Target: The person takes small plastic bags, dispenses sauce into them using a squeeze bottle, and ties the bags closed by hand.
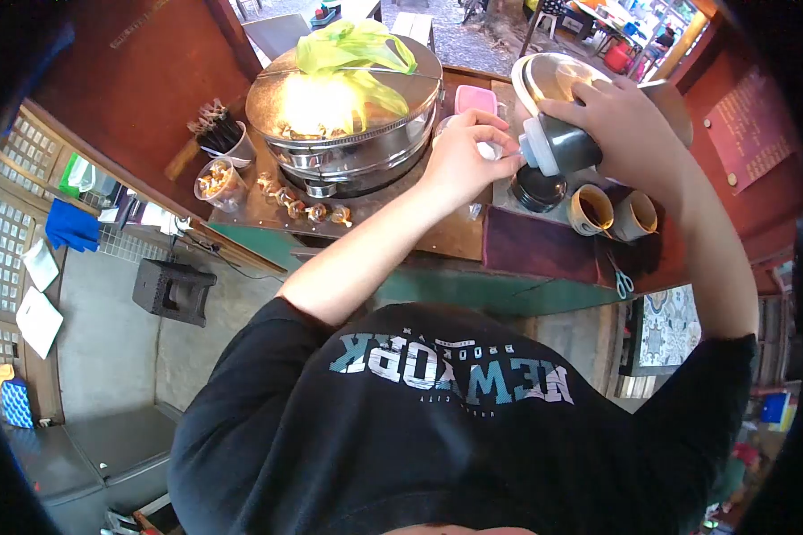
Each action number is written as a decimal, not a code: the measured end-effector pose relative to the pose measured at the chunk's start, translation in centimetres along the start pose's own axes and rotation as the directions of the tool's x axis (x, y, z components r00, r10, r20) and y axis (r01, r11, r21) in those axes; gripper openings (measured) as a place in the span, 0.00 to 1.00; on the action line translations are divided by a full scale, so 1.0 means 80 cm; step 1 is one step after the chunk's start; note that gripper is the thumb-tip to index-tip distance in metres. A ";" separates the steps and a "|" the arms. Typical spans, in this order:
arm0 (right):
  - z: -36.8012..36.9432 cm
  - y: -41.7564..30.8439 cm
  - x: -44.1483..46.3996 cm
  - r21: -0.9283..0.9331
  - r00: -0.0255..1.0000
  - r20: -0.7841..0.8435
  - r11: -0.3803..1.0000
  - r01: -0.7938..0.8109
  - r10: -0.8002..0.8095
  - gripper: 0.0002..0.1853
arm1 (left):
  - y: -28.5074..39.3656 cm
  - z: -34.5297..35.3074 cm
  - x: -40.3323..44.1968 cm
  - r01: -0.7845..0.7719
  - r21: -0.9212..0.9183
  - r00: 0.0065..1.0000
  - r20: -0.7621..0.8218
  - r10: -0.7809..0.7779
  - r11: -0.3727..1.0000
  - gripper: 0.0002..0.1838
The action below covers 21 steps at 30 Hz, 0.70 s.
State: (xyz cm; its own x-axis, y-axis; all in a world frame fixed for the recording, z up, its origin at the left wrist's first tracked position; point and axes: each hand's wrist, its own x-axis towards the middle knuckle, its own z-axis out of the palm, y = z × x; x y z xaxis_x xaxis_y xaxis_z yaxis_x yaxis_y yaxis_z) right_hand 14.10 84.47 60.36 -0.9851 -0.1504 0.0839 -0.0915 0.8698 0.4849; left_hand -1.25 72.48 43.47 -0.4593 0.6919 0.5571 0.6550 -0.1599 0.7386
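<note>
My right hand (625, 116) is wrapped round a dark squeeze bottle (573, 144) with a pale, translucent cap. The bottle lies tilted nearly level, its nozzle end toward my left fingers. My left hand (464, 159) pinches a small whitish thing (488, 150), mostly hidden by the fingers, right beside the nozzle. Below the bottle stands a round black jar (537, 191). Two cups, a left one (589, 214) with dark brown contents and a right one (634, 219), sit near my right forearm. Behind my left hand is a pink-lidded container (476, 99).
A large steel steamer pot (357, 156) bears a yellow-green plastic bag (357, 53). Several small wrapped balls (296, 208) line the counter beside a filled plastic cup (220, 185). Scissors (623, 284) hang over the front edge by a maroon cloth (535, 246). A dark stool (173, 291) stands left.
</note>
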 end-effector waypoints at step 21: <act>-0.089 0.011 0.031 -0.323 0.977 0.117 0.924 0.206 -0.177 0.21 | 0.023 -0.024 0.036 0.210 -0.524 0.958 0.281 -0.065 0.825 0.14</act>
State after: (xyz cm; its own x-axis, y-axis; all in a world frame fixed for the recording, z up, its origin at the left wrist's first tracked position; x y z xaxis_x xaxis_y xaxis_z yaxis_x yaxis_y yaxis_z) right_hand 12.63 81.49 67.21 -0.9634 -0.2462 -0.1061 -0.2408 0.6206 0.7463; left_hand -2.52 72.79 47.20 -0.3143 0.8705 0.3787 0.1299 -0.3557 0.9255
